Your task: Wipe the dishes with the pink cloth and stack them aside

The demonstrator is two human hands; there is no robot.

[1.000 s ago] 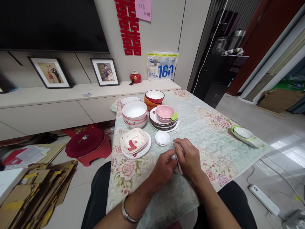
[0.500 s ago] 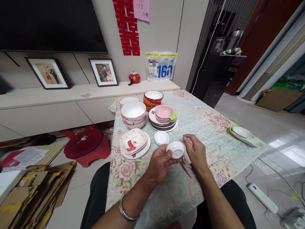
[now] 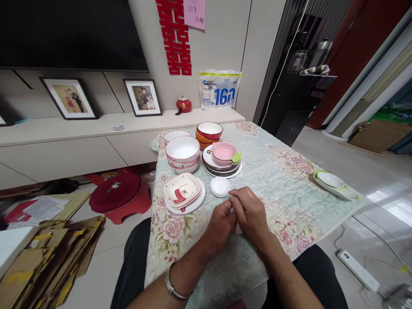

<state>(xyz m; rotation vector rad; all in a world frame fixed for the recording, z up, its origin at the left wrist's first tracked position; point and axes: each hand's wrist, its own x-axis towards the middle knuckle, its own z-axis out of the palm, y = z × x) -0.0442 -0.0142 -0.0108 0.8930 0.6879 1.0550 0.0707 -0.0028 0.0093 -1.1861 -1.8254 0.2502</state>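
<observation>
My left hand (image 3: pixel 221 225) is closed, fingers curled, against my right hand (image 3: pixel 251 212) over the near part of the table. The small white dish seen in my left hand earlier is now hidden behind my fingers. My right hand lies over it, closed on a pale pink cloth (image 3: pixel 238 228), of which only a small piece shows below the knuckles. Just beyond my hands sits a short stack of small white dishes (image 3: pixel 220 186). To their left, a cream square bowl with a red design (image 3: pixel 182 191) rests on a white plate (image 3: pixel 199 201).
Farther back stand red-rimmed white bowls (image 3: pixel 183 150), orange and red bowls (image 3: pixel 209 131), and dark-edged plates (image 3: pixel 222 171) under pink bowls (image 3: pixel 224 152). A green-edged dish (image 3: pixel 334 186) holding a white bowl lies near the right table edge. A red stool (image 3: pixel 117 195) and flattened cardboard (image 3: pixel 61 253) are at left.
My right hand has moved left with the cloth and over the small white dish, which is now covered. My hands have come together. The view has shifted slightly left.
</observation>
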